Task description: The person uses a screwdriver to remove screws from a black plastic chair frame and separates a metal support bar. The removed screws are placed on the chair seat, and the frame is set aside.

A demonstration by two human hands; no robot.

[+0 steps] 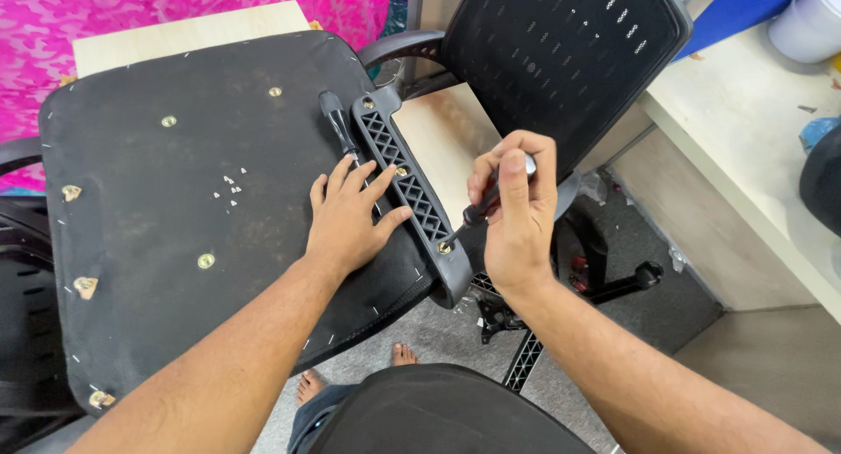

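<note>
Right at the edge of the upturned seat base [175,200], the black plastic armrest bracket [407,187] ran diagonally, with its ribbed lattice facing up. The right hand [517,209] was closed in a fist around a screwdriver [482,207], thumb up near the butt of the handle, and the tip was down on a brass-coloured screw [444,247] at the near end of the bracket. So the bracket sat just to the left of that hand and a bit below it. The left hand [350,217] was open and flat, fingers spread, palm on the seat fabric and fingertips touching the bracket's inner edge. A 2nd screwdriver [337,121] with a black handle lay on the seat just beyond those fingers, alongside the bracket. A few small pale bits lay scattered on the fabric further left, near some round brass fittings. Behind all that stood another chair's mesh backrest [561,60], and a pale counter [745,147] ran along the right.
</note>
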